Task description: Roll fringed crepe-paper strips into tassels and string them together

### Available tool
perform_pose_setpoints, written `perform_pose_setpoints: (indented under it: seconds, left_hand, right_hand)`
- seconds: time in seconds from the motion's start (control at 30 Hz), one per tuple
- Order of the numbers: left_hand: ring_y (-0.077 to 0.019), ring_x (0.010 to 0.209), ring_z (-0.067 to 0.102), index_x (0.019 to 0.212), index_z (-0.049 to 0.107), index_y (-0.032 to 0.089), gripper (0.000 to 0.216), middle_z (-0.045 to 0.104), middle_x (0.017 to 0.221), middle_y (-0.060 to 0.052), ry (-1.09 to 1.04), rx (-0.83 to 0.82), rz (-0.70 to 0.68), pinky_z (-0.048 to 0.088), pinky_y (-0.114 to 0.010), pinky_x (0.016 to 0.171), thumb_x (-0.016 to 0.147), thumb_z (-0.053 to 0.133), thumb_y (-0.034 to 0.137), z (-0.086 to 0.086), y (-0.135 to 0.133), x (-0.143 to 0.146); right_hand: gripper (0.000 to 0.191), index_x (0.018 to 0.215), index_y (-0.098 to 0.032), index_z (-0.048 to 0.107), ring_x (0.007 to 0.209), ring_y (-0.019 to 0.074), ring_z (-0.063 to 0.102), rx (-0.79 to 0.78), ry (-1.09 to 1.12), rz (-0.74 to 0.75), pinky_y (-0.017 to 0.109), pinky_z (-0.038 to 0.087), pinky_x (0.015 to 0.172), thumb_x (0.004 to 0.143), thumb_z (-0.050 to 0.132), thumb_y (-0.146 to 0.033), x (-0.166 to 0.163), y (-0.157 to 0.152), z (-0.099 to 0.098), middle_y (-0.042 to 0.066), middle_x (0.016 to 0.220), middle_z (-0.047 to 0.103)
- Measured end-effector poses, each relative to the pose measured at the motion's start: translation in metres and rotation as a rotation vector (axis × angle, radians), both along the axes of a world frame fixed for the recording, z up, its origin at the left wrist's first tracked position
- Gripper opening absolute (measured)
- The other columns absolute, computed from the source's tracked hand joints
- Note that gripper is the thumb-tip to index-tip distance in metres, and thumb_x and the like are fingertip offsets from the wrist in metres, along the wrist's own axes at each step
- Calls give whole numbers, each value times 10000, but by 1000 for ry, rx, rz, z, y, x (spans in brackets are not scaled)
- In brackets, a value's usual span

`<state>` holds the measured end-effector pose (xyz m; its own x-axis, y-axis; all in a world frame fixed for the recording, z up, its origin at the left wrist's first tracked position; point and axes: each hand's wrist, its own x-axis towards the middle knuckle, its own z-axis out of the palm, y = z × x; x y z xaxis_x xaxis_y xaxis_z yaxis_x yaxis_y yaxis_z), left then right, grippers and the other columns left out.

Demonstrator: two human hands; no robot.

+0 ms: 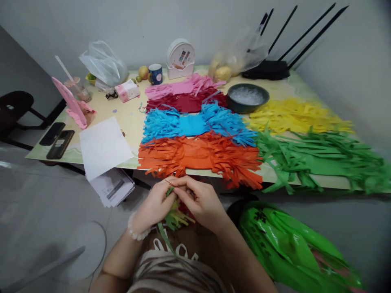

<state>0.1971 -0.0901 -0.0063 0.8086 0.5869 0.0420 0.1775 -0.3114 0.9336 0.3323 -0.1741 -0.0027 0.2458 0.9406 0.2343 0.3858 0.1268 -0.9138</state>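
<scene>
Both hands meet just below the table's front edge, over my lap. My left hand (155, 203) and my right hand (200, 200) pinch a small bundle of paper strips (174, 215), green, yellow and red, with a green strip hanging down from it. The fingers of both are closed on the bundle. Directly in front of them lies a fringed orange paper sheet (198, 156), hanging over the table edge. Beyond it lie fringed blue (192, 124), dark red (183, 102) and pink (180, 87) sheets.
Fringed green paper (320, 158) and yellow paper (293, 114) cover the table's right side. A dark bowl (248, 97) stands behind them. White sheets (102, 146), two phones (56, 138), a mug (155, 73) and plastic bags sit left and back. A green plastic bag (293, 248) lies at lower right.
</scene>
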Motion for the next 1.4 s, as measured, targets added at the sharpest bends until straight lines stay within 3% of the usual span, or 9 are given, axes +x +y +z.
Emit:
perform_pose_setpoints:
  seconds: [0.17, 0.27, 0.4, 0.87, 1.07, 1.13, 1.23, 1.3, 1.4]
  left_hand:
    - [-160, 710, 665, 1004, 691, 150, 262, 731, 827, -52, -102, -480, 42, 539, -261, 683, 852, 690, 364, 2, 4, -3]
    - [-141, 660, 667, 956, 689, 153, 279, 730, 749, -42, -254, -580, 246, 535, -236, 652, 804, 758, 377, -2, 4, -1]
    - [-141, 797, 711, 983, 692, 168, 232, 767, 837, -45, -339, -464, 418, 548, -224, 763, 818, 763, 314, -7, 1, 1]
    - [-169, 834, 730, 956, 714, 157, 153, 772, 881, -52, -197, -131, 487, 562, -248, 801, 855, 712, 272, -7, -4, 2]
    - [-173, 845, 722, 963, 723, 174, 134, 767, 913, -51, -160, 9, 449, 555, -259, 796, 876, 696, 273, -10, -4, 0]
    - [-170, 848, 713, 969, 731, 187, 118, 765, 929, -52, -143, 119, 392, 549, -261, 791, 896, 676, 261, -11, -5, -1]
    - [-168, 839, 696, 990, 724, 192, 119, 755, 918, -58, -131, 293, 267, 537, -276, 786, 932, 630, 236, -14, -5, -1]
    - [-167, 827, 682, 980, 710, 191, 107, 745, 893, -57, -126, 382, 201, 529, -283, 777, 941, 614, 218, -15, -4, -1]
    - [-173, 821, 663, 944, 689, 187, 72, 737, 876, -57, -108, 462, 147, 517, -298, 773, 935, 621, 206, -13, -4, -2]
  right_hand:
    - [138, 911, -188, 700, 602, 136, 653, 28, 60, -188, 216, 509, 567, 917, 583, -260, 13, -5, -2, 25, 753, 731]
    - [132, 934, -198, 736, 619, 140, 664, 76, 61, -345, 234, 533, 596, 901, 620, -254, 10, -8, -2, 36, 815, 760]
    - [145, 932, -197, 760, 509, 121, 619, 61, 31, -365, 221, 509, 505, 877, 628, -217, -1, -10, 2, 17, 705, 746]
    - [157, 873, -166, 757, 451, 98, 579, 44, -22, -322, 194, 465, 456, 860, 602, -177, -2, -9, 2, 5, 619, 714]
    - [146, 847, -173, 750, 457, 97, 544, -8, 30, -311, 208, 453, 470, 855, 607, -205, -2, -8, -1, -3, 581, 668]
    - [155, 926, -175, 741, 440, 93, 519, -54, 160, -287, 204, 443, 445, 861, 621, -249, 0, -7, -5, -16, 572, 644]
    - [323, 1119, -176, 679, 421, 95, 529, -111, 503, -165, 210, 477, 428, 851, 667, -357, 6, -3, -15, -25, 616, 665]
    - [325, 1020, -168, 683, 403, 98, 540, -142, 645, -60, 219, 492, 413, 812, 710, -417, 11, 1, -22, -18, 617, 675]
    - [246, 790, -163, 685, 366, 72, 503, -147, 569, -71, 191, 436, 350, 785, 744, -403, 14, 1, -22, 2, 630, 676]
